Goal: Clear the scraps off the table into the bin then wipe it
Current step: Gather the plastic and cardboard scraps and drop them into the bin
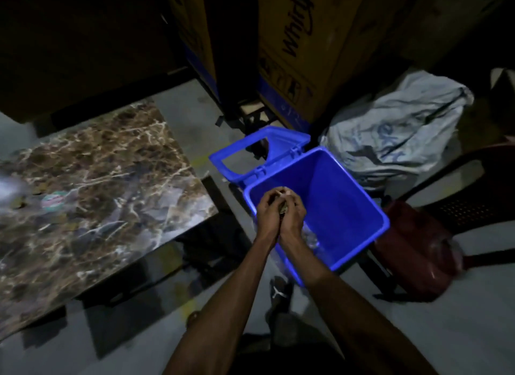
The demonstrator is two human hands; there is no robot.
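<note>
at far left you have the marble-patterned table, its brown and grey top carrying a few small scraps near the left edge, one of them a round piece with a teal and pink rim; they are too blurred to name. just right of the table's corner stands the blue bin, its lid swung back and hanging open on the far side. your left hand and right hand are pressed together over the bin's near-left rim, fingers of both curled around a small dark clump of scraps held between them. something clear and shiny lies inside the bin beneath your wrists. behind the bin stand tall cardboard boxes. to the right, a grey-white sack slumps on the floor, and nearer you a dark red bag sits just beside the bin. your dark shoe shows below your forearms.
</note>
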